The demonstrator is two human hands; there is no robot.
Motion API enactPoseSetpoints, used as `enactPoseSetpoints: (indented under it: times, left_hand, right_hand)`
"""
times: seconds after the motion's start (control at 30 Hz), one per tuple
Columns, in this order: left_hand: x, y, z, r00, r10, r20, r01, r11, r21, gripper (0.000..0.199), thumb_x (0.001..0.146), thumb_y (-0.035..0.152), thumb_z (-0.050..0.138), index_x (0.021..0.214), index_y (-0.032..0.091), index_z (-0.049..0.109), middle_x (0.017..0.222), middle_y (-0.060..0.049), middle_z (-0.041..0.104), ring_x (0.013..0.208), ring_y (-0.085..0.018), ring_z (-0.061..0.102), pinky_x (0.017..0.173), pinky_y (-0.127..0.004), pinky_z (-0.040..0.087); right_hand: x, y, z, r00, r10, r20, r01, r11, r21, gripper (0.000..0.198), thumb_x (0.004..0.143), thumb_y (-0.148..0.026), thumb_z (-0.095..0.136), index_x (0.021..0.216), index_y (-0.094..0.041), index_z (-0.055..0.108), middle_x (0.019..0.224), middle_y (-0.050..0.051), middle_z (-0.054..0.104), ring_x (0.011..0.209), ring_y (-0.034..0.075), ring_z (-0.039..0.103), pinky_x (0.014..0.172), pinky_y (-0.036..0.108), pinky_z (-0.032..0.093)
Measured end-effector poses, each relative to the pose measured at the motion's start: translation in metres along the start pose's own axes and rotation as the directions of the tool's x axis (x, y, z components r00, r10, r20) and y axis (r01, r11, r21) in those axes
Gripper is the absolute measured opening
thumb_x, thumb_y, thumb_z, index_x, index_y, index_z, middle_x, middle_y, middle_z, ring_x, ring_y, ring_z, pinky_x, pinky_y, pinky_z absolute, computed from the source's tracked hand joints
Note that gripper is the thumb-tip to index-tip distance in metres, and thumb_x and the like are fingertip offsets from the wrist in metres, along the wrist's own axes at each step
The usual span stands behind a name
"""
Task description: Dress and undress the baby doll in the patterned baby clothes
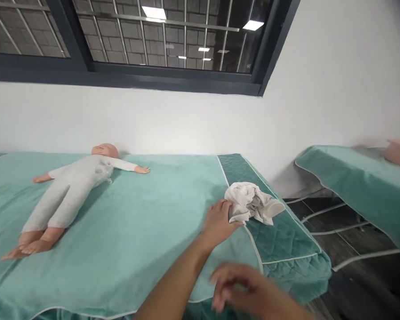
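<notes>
At the right side of the bed, my left hand (220, 224) has its fingers closed on the left edge of a crumpled white cloth (248, 200), which looks like a small garment. Part of the grip is hidden by the cloth. My right hand (242, 284) hovers below it, over the bed's front edge. It is blurred, with fingers loosely bent and apart, and nothing shows in it. A baby doll (76, 182) in a white long-sleeved bodysuit lies on its back at the left, arms spread, head toward the wall.
Light green bedding (153, 231) covers the bed, with a darker quilted strip (286, 240) at its right end. A second green-covered bed (350, 178) stands to the right, past a gap of dark floor (360, 275). Behind are a white wall and a dark-framed window (173, 80).
</notes>
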State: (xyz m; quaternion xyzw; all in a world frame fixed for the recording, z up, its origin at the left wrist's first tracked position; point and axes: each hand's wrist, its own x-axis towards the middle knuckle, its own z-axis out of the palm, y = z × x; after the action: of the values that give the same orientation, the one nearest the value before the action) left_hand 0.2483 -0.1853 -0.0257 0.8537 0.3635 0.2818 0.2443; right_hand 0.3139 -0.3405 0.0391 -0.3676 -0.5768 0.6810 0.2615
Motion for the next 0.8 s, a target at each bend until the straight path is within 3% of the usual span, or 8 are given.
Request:
enactPoseSetpoints:
  times: [0.03, 0.1, 0.2, 0.27, 0.37, 0.53, 0.7, 0.8]
  left_hand:
    - [0.001, -0.001, 0.001, 1.000, 0.011, -0.002, -0.011, 1.000, 0.029, 0.039, 0.083, 0.039, 0.066, 0.115, 0.020, 0.055, 0.124, -0.011, 0.058, 0.116, -0.028, 0.054, 0.101, -0.045, 0.040]
    - [0.000, -0.006, -0.001, 1.000, 0.024, -0.002, -0.024, 0.999, 0.026, 0.017, 0.086, 0.026, 0.057, 0.102, 0.019, 0.057, 0.114, -0.010, 0.061, 0.106, -0.025, 0.056, 0.093, -0.041, 0.042]
    - [-0.004, -0.015, -0.009, 0.996, -0.063, -0.058, 0.053, 0.986, -0.159, 0.008, 0.088, 0.021, 0.049, 0.091, 0.020, 0.056, 0.097, -0.006, 0.063, 0.089, -0.021, 0.056, 0.078, -0.034, 0.043]
    - [-0.009, -0.023, -0.023, 0.975, -0.175, -0.134, 0.123, 0.937, -0.328, 0.006, 0.087, 0.023, 0.048, 0.086, 0.021, 0.054, 0.086, -0.002, 0.061, 0.079, -0.017, 0.053, 0.072, -0.030, 0.041]
    - [-0.021, -0.035, -0.057, 0.910, -0.305, -0.281, 0.129, 0.852, -0.507, 0.003, 0.084, 0.022, 0.049, 0.084, 0.021, 0.052, 0.077, 0.003, 0.055, 0.072, -0.014, 0.049, 0.068, -0.026, 0.039]
    - [-0.047, -0.046, -0.125, 0.817, -0.409, -0.407, 0.047, 0.750, -0.660, 0.011, 0.078, 0.022, 0.057, 0.088, 0.020, 0.053, 0.085, 0.002, 0.059, 0.073, -0.012, 0.053, 0.068, -0.023, 0.040]
    - [-0.078, -0.058, -0.171, 0.831, -0.445, -0.335, 0.077, 0.688, -0.722, 0.015, 0.072, 0.024, 0.066, 0.083, 0.018, 0.058, 0.095, -0.002, 0.066, 0.085, -0.015, 0.061, 0.074, -0.025, 0.045]
    - [-0.092, -0.076, -0.198, 0.795, -0.475, -0.377, 0.089, 0.706, -0.702, 0.018, 0.069, 0.027, 0.069, 0.081, 0.018, 0.059, 0.091, -0.003, 0.068, 0.082, -0.016, 0.062, 0.074, -0.027, 0.047]
  right_hand:
    - [-0.002, -0.001, -0.017, 0.962, -0.060, -0.266, 0.029, 0.993, -0.118, 0.030, 0.096, -0.049, 0.049, 0.108, -0.025, 0.063, 0.097, 0.004, 0.067, 0.094, 0.019, 0.064, 0.093, 0.039, 0.048]
    - [-0.007, 0.001, -0.050, 0.802, -0.190, -0.567, -0.058, 0.919, -0.390, 0.027, 0.094, -0.046, 0.052, 0.107, -0.025, 0.063, 0.110, 0.007, 0.067, 0.104, 0.024, 0.062, 0.094, 0.042, 0.048]
    - [-0.010, 0.007, -0.098, 0.578, -0.550, -0.602, -0.177, 0.636, -0.751, 0.036, 0.090, -0.038, 0.055, 0.125, -0.028, 0.055, 0.131, 0.010, 0.059, 0.121, 0.029, 0.055, 0.102, 0.048, 0.045]
    - [-0.009, 0.011, -0.126, 0.550, -0.679, -0.487, -0.245, 0.427, -0.871, 0.042, 0.088, -0.033, 0.055, 0.129, -0.026, 0.051, 0.133, 0.012, 0.057, 0.128, 0.031, 0.049, 0.109, 0.051, 0.040]
    - [-0.005, 0.017, -0.153, 0.590, -0.668, -0.454, -0.361, 0.284, -0.888, 0.048, 0.085, -0.026, 0.055, 0.132, -0.023, 0.050, 0.135, 0.013, 0.056, 0.128, 0.033, 0.049, 0.107, 0.053, 0.041]
    - [0.020, 0.027, -0.157, 0.663, -0.584, -0.468, -0.333, 0.330, -0.883, 0.056, 0.082, -0.021, 0.053, 0.138, -0.023, 0.045, 0.141, 0.012, 0.050, 0.129, 0.032, 0.049, 0.105, 0.050, 0.044]
    - [0.053, 0.027, -0.142, 0.551, -0.669, -0.499, -0.167, 0.497, -0.851, 0.052, 0.086, -0.027, 0.050, 0.137, -0.020, 0.046, 0.140, 0.014, 0.051, 0.130, 0.030, 0.048, 0.109, 0.050, 0.039]
    - [0.069, 0.023, -0.131, 0.505, -0.624, -0.596, -0.102, 0.643, -0.759, 0.052, 0.086, -0.032, 0.053, 0.138, -0.023, 0.047, 0.139, 0.012, 0.054, 0.124, 0.030, 0.054, 0.106, 0.049, 0.043]
